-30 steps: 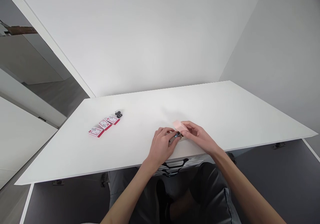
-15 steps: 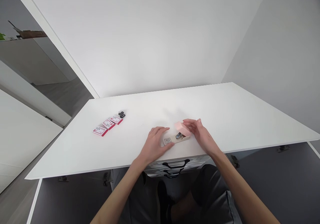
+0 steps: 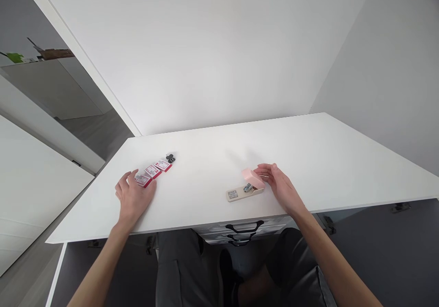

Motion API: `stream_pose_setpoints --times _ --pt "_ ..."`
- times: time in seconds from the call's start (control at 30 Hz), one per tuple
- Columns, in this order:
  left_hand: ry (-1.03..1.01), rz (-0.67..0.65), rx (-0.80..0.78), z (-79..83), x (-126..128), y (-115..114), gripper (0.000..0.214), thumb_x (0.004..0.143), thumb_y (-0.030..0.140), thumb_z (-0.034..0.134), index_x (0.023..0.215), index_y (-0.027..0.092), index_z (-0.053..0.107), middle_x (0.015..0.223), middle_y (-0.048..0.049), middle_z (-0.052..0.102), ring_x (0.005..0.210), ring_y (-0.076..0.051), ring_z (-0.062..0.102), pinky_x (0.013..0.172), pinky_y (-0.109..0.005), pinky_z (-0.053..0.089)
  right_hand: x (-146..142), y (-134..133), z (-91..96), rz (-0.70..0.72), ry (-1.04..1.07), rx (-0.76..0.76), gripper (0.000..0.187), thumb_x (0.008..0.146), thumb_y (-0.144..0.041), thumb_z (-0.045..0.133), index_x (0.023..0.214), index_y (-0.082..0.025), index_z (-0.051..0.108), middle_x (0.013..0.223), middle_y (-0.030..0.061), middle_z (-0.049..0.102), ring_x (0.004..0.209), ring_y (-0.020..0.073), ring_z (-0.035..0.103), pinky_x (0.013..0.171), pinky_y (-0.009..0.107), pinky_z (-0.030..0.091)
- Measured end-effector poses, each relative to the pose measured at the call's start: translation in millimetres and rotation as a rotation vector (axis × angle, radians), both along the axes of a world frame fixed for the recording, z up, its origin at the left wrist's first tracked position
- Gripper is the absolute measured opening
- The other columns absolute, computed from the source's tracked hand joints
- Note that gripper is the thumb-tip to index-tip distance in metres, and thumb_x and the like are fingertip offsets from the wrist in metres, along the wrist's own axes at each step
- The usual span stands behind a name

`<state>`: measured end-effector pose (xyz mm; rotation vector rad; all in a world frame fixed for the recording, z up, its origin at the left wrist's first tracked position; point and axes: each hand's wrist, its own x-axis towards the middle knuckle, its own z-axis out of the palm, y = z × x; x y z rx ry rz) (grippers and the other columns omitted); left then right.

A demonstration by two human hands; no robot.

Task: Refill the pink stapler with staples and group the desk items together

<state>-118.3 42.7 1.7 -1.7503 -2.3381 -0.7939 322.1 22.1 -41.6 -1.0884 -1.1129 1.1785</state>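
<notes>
Your stapler [image 3: 247, 188] is pale pink on top and cream below, with a grey-and-white patterned square [image 3: 232, 194]. Your boxes [image 3: 152, 171] are white with magenta edges; your tabletop [image 3: 206, 161] is plain white.

The tabletop [image 3: 206, 154] appears smooth with a faint satin sheen; the wall [image 3: 206, 46] is smooth and matt. The stapler [image 3: 253, 179] shows low-sheen pink and beige plastic and an inner part [image 3: 248, 187] of glossy metal. The small boxes [image 3: 152, 171] resemble smooth printed card. The drawer handles [image 3: 244, 228] look satin, metal or plastic uncertain; the trousers [image 3: 178, 270] are matt grey cloth
</notes>
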Motion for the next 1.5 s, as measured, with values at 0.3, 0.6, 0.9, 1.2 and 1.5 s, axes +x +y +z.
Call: stream_pose_setpoints --times 0.3,0.6,0.9,1.2,1.5 --pt "-0.054 0.0 -0.03 5.2 -3 -15 0.087 0.088 0.065 0.055 0.153 0.009 0.04 0.148 -0.0243 0.052 0.14 -0.045 0.045 0.116 -0.061 0.036 -2 -2 1.3 -0.003 0.031 -0.021 0.057 0.101 -0.072 0.041 0.117 -0.024 0.068 0.122 0.0104 0.072 0.12 0.0271 0.066 0.113 0.046 0.049" --pt "-0.34 -0.517 0.054 5.1 102 -49 0.07 0.089 0.052 0.072 0.148 0.028 0.043 0.142 -0.0106 0.06 0.118 -0.027 0.066 0.101 -0.045 0.054 -4 -6 10.5 -0.176 -0.092 0.074 0.052 0.103 -0.066 0.041 0.115 -0.023 0.067 0.115 0.0105 0.073 0.11 0.0255 0.068 0.102 0.046 0.053" --pt "-0.354 -0.679 0.066 2.5 151 -72 0.08 0.078 0.047 0.087 0.144 0.031 0.045 0.129 -0.0083 0.065 0.11 -0.026 0.066 0.097 -0.042 0.055 -36 -89 36.7 -0.357 -0.41 0.337 0.027 0.105 -0.039 0.049 0.092 -0.023 0.066 0.083 0.0045 0.07 0.075 0.0193 0.065 0.07 0.032 0.052" --pt "-0.471 -0.854 0.096 18.3 175 -98 0.071 0.078 0.034 0.088 0.139 0.033 0.05 0.13 -0.008 0.063 0.116 -0.026 0.062 0.098 -0.041 0.053 -86 -105 49.5 0.211 -0.037 -0.131 0.04 0.101 -0.054 0.058 0.126 -0.024 0.064 0.104 0.0068 0.074 0.084 0.0183 0.065 0.068 0.027 0.049" --pt "-1.1 -0.868 -0.183 18.5 160 -100 0.021 0.099 0.041 0.064 0.111 0.024 0.06 0.117 -0.0088 0.068 0.106 -0.023 0.067 0.096 -0.038 0.055 -92 -109 46.3 0.406 0.293 -0.25 0.046 0.097 -0.058 0.065 0.123 -0.022 0.055 0.081 0.0 0.071 0.062 0.0122 0.058 0.066 0.028 0.045"
